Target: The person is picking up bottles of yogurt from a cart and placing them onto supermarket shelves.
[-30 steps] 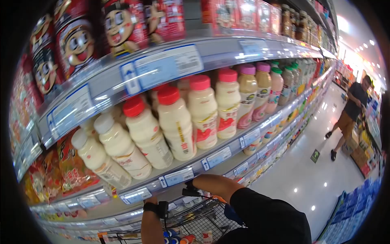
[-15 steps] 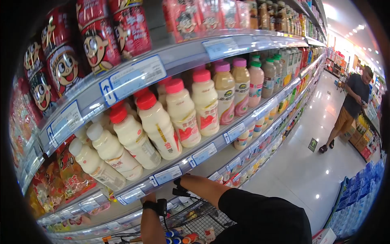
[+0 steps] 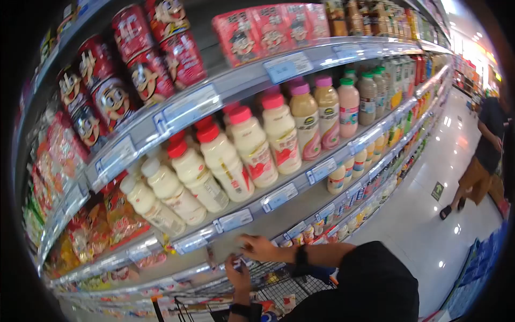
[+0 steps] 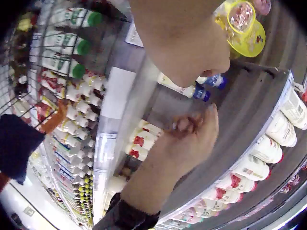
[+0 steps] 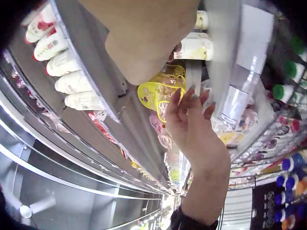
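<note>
Both hands are close together in front of the lower shelf, below the row of white milk-drink bottles (image 3: 257, 163) with red caps. My left hand (image 3: 237, 275) is raised, its fingers loosely bent; in the right wrist view this hand (image 5: 192, 120) shows relaxed fingers beside a yellow-edged clear package (image 5: 165, 93). My right hand (image 3: 257, 248) is blurred beside it in the head view. The left wrist view shows the right hand (image 4: 189, 136) with loosely curled fingers and nothing visible in them. Blue-capped bottles (image 4: 200, 93) lie behind, partly hidden by the left hand.
A wire shopping cart (image 3: 284, 290) holding goods stands against the shelf front. Red cans (image 3: 147, 75) and pink boxes (image 3: 257, 35) fill the shelf above. Bagged snacks (image 3: 120, 209) hang at the left. A person (image 3: 483, 155) stands in the aisle at the right.
Both hands, hidden under the shelf edge before, have come back out and up into view, closer together. The head view has turned, and the person in the aisle appears farther right.
</note>
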The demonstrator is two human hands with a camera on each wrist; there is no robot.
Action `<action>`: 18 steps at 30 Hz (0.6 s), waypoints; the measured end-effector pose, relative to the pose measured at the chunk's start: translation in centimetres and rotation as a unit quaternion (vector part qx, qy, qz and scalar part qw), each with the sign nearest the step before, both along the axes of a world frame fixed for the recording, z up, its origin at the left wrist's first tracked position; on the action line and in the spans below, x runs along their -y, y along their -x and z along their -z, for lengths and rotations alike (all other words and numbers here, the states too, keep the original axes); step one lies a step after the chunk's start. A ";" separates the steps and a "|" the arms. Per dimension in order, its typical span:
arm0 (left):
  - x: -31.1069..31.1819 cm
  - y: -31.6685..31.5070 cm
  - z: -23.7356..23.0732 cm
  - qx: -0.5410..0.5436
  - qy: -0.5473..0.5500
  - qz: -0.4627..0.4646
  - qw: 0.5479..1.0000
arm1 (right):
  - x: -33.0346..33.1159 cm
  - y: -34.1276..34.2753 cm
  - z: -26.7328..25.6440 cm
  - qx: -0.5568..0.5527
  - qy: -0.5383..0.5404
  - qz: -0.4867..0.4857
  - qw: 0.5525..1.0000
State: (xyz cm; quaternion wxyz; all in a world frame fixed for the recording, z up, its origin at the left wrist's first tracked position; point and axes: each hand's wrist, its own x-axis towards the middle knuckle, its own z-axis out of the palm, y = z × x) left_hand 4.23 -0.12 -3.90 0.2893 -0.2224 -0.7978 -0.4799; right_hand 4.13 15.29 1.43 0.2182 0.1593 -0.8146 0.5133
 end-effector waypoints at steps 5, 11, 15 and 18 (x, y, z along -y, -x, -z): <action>3.3 -9.3 13.2 0.258 -0.037 -0.089 0.961 | -4.1 -9.6 7.3 0.201 -0.177 -0.176 0.947; 8.1 -20.0 24.7 0.369 0.085 -0.040 0.925 | -6.8 -14.9 12.4 0.223 -0.396 -0.283 0.845; 9.5 -22.2 23.1 0.527 0.293 -0.027 0.797 | -7.1 -16.1 11.8 0.274 -0.402 -0.252 0.836; 8.7 -23.6 24.6 0.477 0.420 0.026 0.772 | -7.6 -17.0 13.2 0.245 -0.413 -0.287 0.829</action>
